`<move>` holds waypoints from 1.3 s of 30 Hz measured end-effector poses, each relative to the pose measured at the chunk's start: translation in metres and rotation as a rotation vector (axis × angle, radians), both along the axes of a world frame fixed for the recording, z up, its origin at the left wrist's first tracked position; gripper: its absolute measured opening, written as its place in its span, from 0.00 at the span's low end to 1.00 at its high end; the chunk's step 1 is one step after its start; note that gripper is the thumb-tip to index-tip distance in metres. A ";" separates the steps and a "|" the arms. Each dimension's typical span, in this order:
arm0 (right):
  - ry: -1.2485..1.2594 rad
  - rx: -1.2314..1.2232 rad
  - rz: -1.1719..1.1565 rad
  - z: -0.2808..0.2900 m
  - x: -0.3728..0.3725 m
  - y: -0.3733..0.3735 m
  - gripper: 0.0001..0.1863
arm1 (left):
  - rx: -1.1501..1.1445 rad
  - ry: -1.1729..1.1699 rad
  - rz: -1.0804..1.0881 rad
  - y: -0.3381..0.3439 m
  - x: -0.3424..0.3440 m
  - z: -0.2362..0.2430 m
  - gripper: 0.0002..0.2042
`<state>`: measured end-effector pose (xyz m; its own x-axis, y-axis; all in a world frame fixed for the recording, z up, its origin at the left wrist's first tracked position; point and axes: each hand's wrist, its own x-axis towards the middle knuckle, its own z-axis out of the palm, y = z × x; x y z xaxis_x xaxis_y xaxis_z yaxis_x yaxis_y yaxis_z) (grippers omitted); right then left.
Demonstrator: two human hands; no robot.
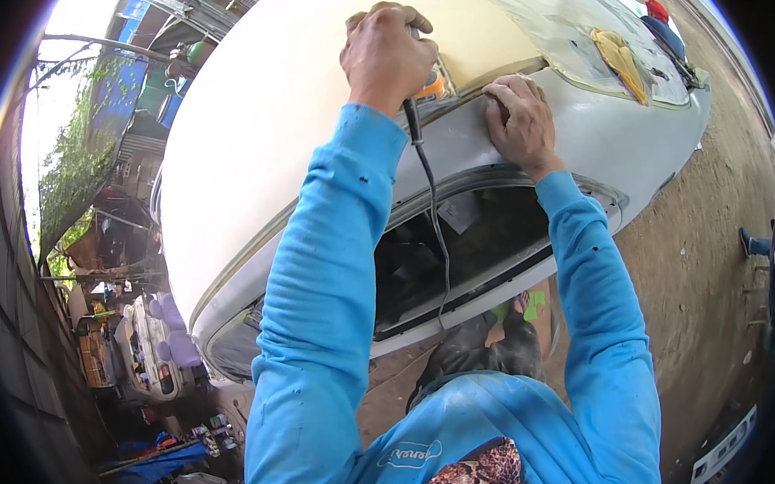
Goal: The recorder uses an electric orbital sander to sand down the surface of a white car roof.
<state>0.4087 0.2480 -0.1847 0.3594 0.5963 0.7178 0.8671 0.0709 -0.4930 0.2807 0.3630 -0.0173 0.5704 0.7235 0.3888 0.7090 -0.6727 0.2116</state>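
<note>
My left hand (385, 56) is closed around a corded power sander on the car's pale cream roof (264, 107). Most of the tool is hidden by the hand; an orange part (431, 86) shows beside the fingers. Its black cord (430, 188) hangs over the roof edge and down past the side window opening (466, 232). Just right of the tool, my right hand (522, 122) rests on the grey side edge of the roof, fingers slightly bent and holding nothing I can see.
A film-covered windshield (578, 43) with a yellow cloth (620, 62) on it lies toward the upper right. Another person in a red cap (657, 10) is beyond it. Bare dirt ground (662, 280) spreads at right. At lower left are clutter and a blue tarp (166, 464).
</note>
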 end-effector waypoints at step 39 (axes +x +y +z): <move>-0.030 0.021 -0.003 -0.001 0.000 0.001 0.09 | -0.070 -0.126 0.177 0.016 -0.268 0.018 0.10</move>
